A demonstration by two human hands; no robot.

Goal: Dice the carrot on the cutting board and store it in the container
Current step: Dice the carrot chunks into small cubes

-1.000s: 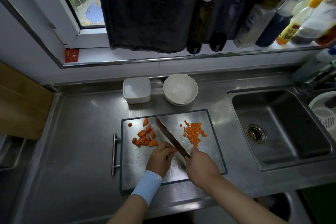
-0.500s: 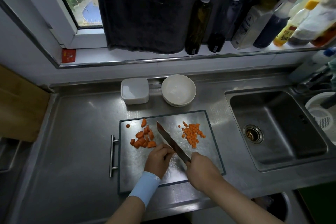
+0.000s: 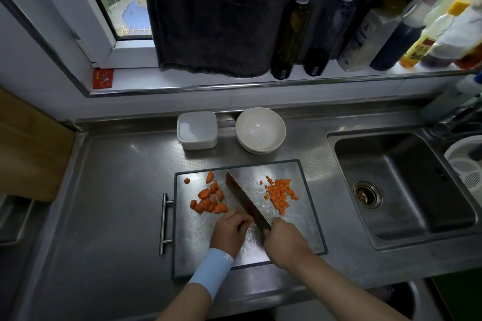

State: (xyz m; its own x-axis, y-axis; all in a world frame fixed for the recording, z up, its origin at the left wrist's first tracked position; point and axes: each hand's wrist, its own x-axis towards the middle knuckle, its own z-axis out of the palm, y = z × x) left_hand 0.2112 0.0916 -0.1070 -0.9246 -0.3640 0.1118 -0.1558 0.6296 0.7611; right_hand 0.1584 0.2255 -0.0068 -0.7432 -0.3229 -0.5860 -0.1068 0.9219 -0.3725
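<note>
Right hand: the right hand [image 3: 283, 242] is closed around the handle of the knife [image 3: 246, 202], at about 5 o'clock on the cutting board [image 3: 307, 216].
Left hand: the left hand [image 3: 229, 229] is curled, knuckles up, with the fingertips against the left face of the blade; whether it holds a carrot piece underneath I cannot tell. A light blue wristband [image 3: 211, 272] is on this wrist.
Knife: a wide dark blade that runs from the right hand toward 11 o'clock, with its tip near the middle of the board.
Carrot chunks: a group of bigger orange carrot chunks [image 3: 208, 198] lies on the board at 9 o'clock from the blade, just beside the left hand; one small round slice is alone at 10 o'clock, near the board corner.
Diced carrot: a heap of small diced carrot [image 3: 280, 193] lies at 3 o'clock from the blade, apart from it.
Cutting board: metal face with a dark rim, flat on the steel surface [image 3: 112, 203]; a bar handle is on its 9 o'clock edge.
Container: the white square container [image 3: 197, 130] stands on the surface at 12 o'clock from the board, no carrot visible inside.
Bowl: a white bowl [image 3: 260, 129] stands just beside the container, at its 3 o'clock.
Sink: the sink [image 3: 401, 190] is at 3 o'clock from the board.
Window ledge: bottles stand in a row at 1 o'clock, and a dark cloth hangs beside them.
</note>
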